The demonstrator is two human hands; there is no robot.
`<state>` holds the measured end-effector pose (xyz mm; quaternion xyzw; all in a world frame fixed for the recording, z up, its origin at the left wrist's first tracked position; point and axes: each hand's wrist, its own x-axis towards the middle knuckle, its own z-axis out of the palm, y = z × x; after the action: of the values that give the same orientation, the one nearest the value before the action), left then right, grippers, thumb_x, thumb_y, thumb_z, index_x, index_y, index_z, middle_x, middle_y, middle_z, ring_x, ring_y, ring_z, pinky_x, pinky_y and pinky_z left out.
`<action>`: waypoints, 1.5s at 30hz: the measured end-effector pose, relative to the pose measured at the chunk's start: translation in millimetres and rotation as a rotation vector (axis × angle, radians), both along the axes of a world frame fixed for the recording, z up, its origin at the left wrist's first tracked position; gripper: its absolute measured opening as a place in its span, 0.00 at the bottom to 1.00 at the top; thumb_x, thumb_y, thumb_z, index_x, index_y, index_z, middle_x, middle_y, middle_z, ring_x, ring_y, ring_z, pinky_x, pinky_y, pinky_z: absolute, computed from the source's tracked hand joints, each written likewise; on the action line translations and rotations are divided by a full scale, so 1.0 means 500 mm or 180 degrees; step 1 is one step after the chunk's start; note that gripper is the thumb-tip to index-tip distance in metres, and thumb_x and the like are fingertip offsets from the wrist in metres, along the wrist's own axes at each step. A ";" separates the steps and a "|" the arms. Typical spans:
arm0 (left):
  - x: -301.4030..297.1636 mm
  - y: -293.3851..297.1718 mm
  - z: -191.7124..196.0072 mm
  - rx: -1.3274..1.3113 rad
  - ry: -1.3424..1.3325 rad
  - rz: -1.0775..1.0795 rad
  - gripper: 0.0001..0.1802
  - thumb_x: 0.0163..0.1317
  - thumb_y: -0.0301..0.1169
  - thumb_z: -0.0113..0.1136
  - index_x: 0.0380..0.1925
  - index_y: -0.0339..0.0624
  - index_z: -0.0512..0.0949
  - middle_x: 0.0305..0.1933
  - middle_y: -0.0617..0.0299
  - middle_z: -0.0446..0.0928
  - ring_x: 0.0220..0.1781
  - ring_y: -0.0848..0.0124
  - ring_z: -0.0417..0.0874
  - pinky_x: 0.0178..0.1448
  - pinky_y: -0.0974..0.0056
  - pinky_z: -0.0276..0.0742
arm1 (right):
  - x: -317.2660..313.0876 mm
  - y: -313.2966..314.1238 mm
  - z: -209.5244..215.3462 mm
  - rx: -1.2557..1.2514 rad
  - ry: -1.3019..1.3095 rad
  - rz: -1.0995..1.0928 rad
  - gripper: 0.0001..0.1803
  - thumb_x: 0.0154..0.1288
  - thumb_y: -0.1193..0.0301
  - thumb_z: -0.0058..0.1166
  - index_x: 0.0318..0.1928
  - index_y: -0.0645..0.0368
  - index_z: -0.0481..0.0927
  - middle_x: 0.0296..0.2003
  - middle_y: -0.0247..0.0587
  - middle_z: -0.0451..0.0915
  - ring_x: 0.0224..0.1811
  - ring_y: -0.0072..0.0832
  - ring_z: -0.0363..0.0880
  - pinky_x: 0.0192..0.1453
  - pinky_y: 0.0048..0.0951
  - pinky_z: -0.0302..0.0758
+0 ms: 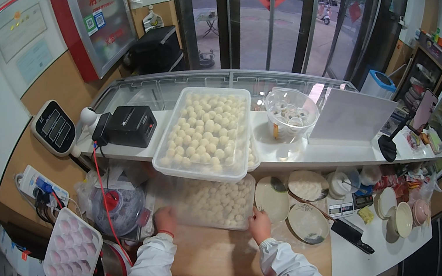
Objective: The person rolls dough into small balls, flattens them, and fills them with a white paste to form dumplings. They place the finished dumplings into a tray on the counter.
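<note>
On the wooden worktop in front of me lies a translucent plastic box [213,206] of small pale dough balls, its left side hazy. My right hand [259,226] grips its near right corner between thumb and fingers. At the near left corner is my left hand [165,221], fingers curled in against the edge; the fingertips are partly hidden. Above, on the white counter shelf, a larger plastic tub [210,133] full of round cream-coloured balls overhangs the back of the box.
Right of the box sit shallow plates [307,223], a large knife [353,235], a small scale [340,209] and bowls [402,219]. To the left are a big plastic bottle [117,208], a red cable, a power strip [44,185] and an egg tray [72,252]. A clear tub [290,115] stands on the shelf.
</note>
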<state>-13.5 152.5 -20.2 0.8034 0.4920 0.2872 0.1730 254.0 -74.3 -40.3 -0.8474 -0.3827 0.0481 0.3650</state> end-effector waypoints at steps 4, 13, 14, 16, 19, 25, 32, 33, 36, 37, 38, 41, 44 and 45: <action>0.023 0.037 -0.010 0.0091 0.0161 0.0004 0.10 0.57 0.33 0.60 0.23 0.39 0.84 0.30 0.43 0.81 0.36 0.43 0.82 0.42 0.45 0.77 | -0.004 -0.002 -0.001 -0.0086 0.0857 -0.0146 0.25 0.61 0.73 0.53 0.60 0.66 0.76 0.29 0.51 0.82 0.20 0.36 0.83 0.30 0.37 0.80; 0.066 0.097 -0.039 0.0047 0.0747 0.0176 0.13 0.60 0.36 0.61 0.29 0.37 0.85 0.30 0.42 0.82 0.35 0.42 0.83 0.41 0.46 0.78 | -0.010 -0.004 0.008 0.0082 0.2098 -0.0480 0.23 0.58 0.70 0.56 0.55 0.61 0.81 0.38 0.58 0.83 0.42 0.53 0.82 0.48 0.46 0.78; 0.071 0.097 -0.034 -0.0002 0.0905 0.0182 0.13 0.60 0.36 0.61 0.29 0.37 0.85 0.30 0.42 0.82 0.35 0.42 0.83 0.42 0.46 0.79 | -0.007 -0.002 0.008 0.0033 0.1794 -0.0327 0.23 0.60 0.71 0.55 0.57 0.63 0.80 0.35 0.56 0.83 0.34 0.47 0.82 0.40 0.42 0.78; 0.081 0.092 -0.020 -0.0021 0.0971 0.0217 0.12 0.59 0.36 0.62 0.30 0.38 0.85 0.31 0.42 0.82 0.36 0.43 0.83 0.43 0.46 0.79 | -0.003 0.001 0.011 0.0048 0.1212 -0.0136 0.24 0.62 0.74 0.52 0.60 0.67 0.77 0.29 0.51 0.84 0.18 0.34 0.82 0.25 0.34 0.79; 0.091 0.079 0.005 -0.0068 0.1029 0.0271 0.12 0.59 0.36 0.62 0.32 0.40 0.86 0.32 0.43 0.83 0.36 0.43 0.84 0.43 0.46 0.80 | -0.003 0.003 0.020 -0.0076 0.0781 -0.0050 0.19 0.59 0.73 0.53 0.51 0.65 0.82 0.31 0.54 0.82 0.24 0.43 0.83 0.33 0.39 0.80; 0.095 0.071 0.018 -0.0140 0.0703 0.0404 0.11 0.59 0.37 0.62 0.34 0.43 0.87 0.33 0.45 0.84 0.37 0.45 0.85 0.43 0.49 0.81 | -0.015 -0.001 0.056 0.0079 0.0696 -0.0304 0.13 0.55 0.71 0.55 0.40 0.62 0.83 0.32 0.56 0.78 0.41 0.51 0.78 0.47 0.46 0.76; 0.093 0.095 -0.018 -0.0361 0.0380 0.0379 0.10 0.59 0.35 0.63 0.35 0.43 0.86 0.33 0.47 0.84 0.37 0.48 0.86 0.42 0.51 0.81 | -0.011 -0.002 0.065 -0.0072 0.1376 -0.0372 0.12 0.57 0.70 0.55 0.40 0.62 0.82 0.37 0.62 0.80 0.42 0.56 0.79 0.47 0.50 0.76; 0.092 0.100 -0.022 -0.0507 0.0436 0.0386 0.10 0.59 0.35 0.63 0.35 0.43 0.86 0.33 0.48 0.84 0.37 0.48 0.86 0.42 0.51 0.81 | -0.007 -0.001 0.065 -0.0039 0.2010 -0.0504 0.12 0.58 0.69 0.56 0.41 0.62 0.82 0.38 0.61 0.81 0.43 0.56 0.80 0.47 0.49 0.77; 0.096 0.125 -0.035 -0.0627 0.0829 0.0184 0.15 0.65 0.41 0.53 0.38 0.46 0.86 0.41 0.49 0.85 0.44 0.48 0.86 0.48 0.48 0.81 | 0.013 0.010 0.068 -0.0336 0.1670 -0.0413 0.18 0.59 0.67 0.58 0.50 0.58 0.83 0.38 0.56 0.85 0.41 0.50 0.84 0.48 0.44 0.79; 0.103 0.136 -0.039 -0.0330 0.0602 -0.0011 0.14 0.64 0.40 0.55 0.37 0.45 0.85 0.39 0.47 0.85 0.43 0.48 0.86 0.48 0.48 0.81 | 0.023 0.017 0.071 -0.0576 0.1186 -0.0423 0.21 0.59 0.67 0.59 0.54 0.56 0.83 0.38 0.54 0.86 0.40 0.48 0.85 0.48 0.42 0.80; 0.109 0.144 -0.044 -0.0033 0.0482 -0.0177 0.14 0.62 0.39 0.57 0.37 0.44 0.85 0.37 0.46 0.84 0.42 0.47 0.85 0.47 0.48 0.80 | 0.032 0.027 0.073 -0.0427 0.1042 -0.0315 0.21 0.59 0.67 0.59 0.54 0.57 0.83 0.39 0.53 0.86 0.41 0.47 0.85 0.48 0.42 0.80; 0.139 0.171 -0.055 0.0421 0.0249 -0.0547 0.13 0.62 0.39 0.58 0.38 0.42 0.84 0.37 0.44 0.83 0.42 0.46 0.84 0.47 0.47 0.79 | 0.064 0.068 0.080 -0.0309 0.0957 -0.0377 0.21 0.60 0.66 0.58 0.53 0.58 0.83 0.40 0.51 0.86 0.42 0.46 0.86 0.49 0.41 0.80; 0.182 0.196 -0.055 0.0628 0.0261 -0.0714 0.13 0.62 0.38 0.58 0.38 0.42 0.84 0.38 0.43 0.83 0.43 0.45 0.84 0.47 0.47 0.79 | 0.092 0.120 0.081 -0.0228 0.0994 -0.0580 0.20 0.60 0.66 0.58 0.53 0.56 0.84 0.40 0.51 0.86 0.43 0.46 0.85 0.49 0.42 0.79; 0.196 0.203 -0.053 0.0642 0.0320 -0.0741 0.13 0.62 0.38 0.57 0.38 0.42 0.84 0.38 0.43 0.83 0.43 0.45 0.84 0.48 0.47 0.78 | 0.101 0.133 0.080 -0.0146 0.0993 -0.0609 0.19 0.60 0.66 0.58 0.52 0.56 0.84 0.40 0.52 0.86 0.43 0.46 0.85 0.48 0.42 0.79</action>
<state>84.5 253.8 -46.6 0.8817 0.3722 0.2726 0.0986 304.5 -7.7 -0.1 -0.8703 -0.2378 0.1527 0.4034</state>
